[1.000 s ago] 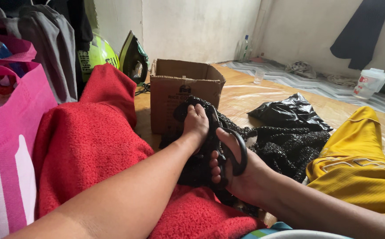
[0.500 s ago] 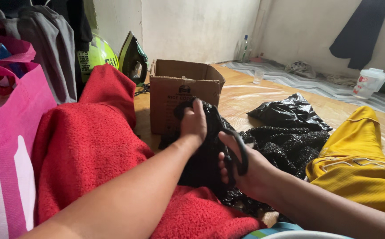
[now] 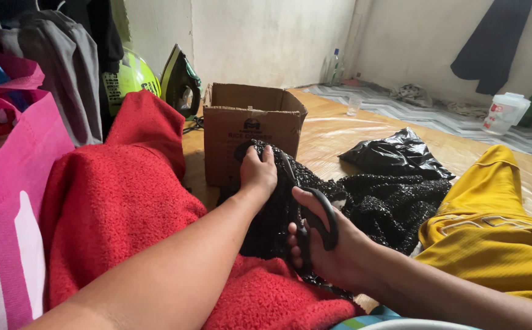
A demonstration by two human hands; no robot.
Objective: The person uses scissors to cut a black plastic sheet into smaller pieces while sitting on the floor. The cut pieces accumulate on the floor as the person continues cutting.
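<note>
I see sparkly black fabric (image 3: 394,201); my left hand (image 3: 257,172) grips it; my right hand (image 3: 324,244) holds black scissors (image 3: 315,220); cardboard box (image 3: 251,119) just behind.

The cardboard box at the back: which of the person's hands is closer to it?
The left. The left hand grips the black sparkly cloth right in front of the cardboard box, almost at its front wall. The right hand, holding scissors, sits lower, farther from the box.

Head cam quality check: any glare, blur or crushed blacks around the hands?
Head view: sharp, no motion blur; soft daylight; glare on the floor sheet; black fabric and scissors blend, so blade edges are hard to tell; left hand and right hand evenly lit.
</note>
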